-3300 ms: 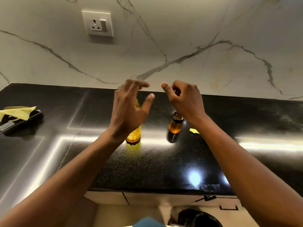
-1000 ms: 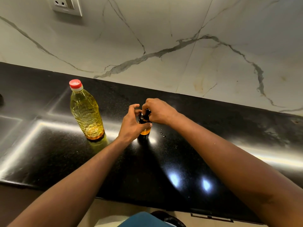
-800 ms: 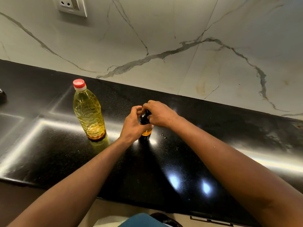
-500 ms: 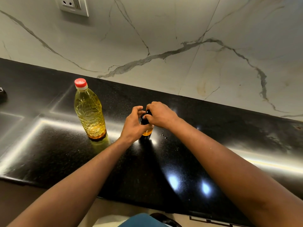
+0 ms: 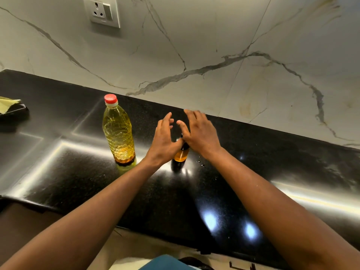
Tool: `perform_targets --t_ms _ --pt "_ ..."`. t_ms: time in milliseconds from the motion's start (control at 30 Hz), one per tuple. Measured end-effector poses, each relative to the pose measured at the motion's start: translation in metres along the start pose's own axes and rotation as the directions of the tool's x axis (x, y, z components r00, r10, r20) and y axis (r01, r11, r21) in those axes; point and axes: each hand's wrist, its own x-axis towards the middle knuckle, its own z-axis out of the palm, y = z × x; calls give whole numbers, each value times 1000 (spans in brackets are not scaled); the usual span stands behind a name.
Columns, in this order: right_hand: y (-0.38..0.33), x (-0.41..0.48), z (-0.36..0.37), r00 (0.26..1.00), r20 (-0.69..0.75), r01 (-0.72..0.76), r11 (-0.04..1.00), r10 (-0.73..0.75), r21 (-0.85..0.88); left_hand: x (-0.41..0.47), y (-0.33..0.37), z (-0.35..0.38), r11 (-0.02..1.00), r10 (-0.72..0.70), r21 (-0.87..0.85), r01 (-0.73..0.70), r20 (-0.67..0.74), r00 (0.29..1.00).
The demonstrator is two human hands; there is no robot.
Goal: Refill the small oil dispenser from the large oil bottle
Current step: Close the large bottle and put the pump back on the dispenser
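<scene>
The large oil bottle stands upright on the black counter, clear plastic, yellow oil inside, red cap on. To its right stands the small oil dispenser, amber with a dark top, mostly hidden behind my hands. My left hand is just left of it with the fingers spread and straight. My right hand hovers over its top, fingers also extended. Neither hand grips the dispenser; whether they touch it I cannot tell.
A few oil drops lie on the counter right of the dispenser. A dark tray with a yellow cloth sits at the far left. The marble wall with a socket rises behind. The counter's front edge runs below my forearms.
Half a second ago both hands were curled round the dispenser's top. Now both have let go and their fingers are spread open above it. The large bottle has not moved.
</scene>
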Motion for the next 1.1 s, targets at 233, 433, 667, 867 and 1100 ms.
perform_targets --t_ms 233,433,667,867,1100 --pt "-57 32 -55 979 -183 124 976 -92 177 -2 65 -86 951 286 192 -244 -233 930" --pt "-129 56 -88 932 -276 299 930 -236 214 -8 79 -175 890 375 399 -222 -359 855" --pt "-241 76 -82 895 -252 426 874 -369 233 -20 40 -276 884 285 462 -79 -396 873" --pt "-343 99 -39 890 -141 456 844 -433 282 -35 -14 -365 862 210 506 2 -361 909" --pt "-441 125 32 906 -28 404 841 -423 360 -46 -99 -462 843 61 524 123 -320 945"
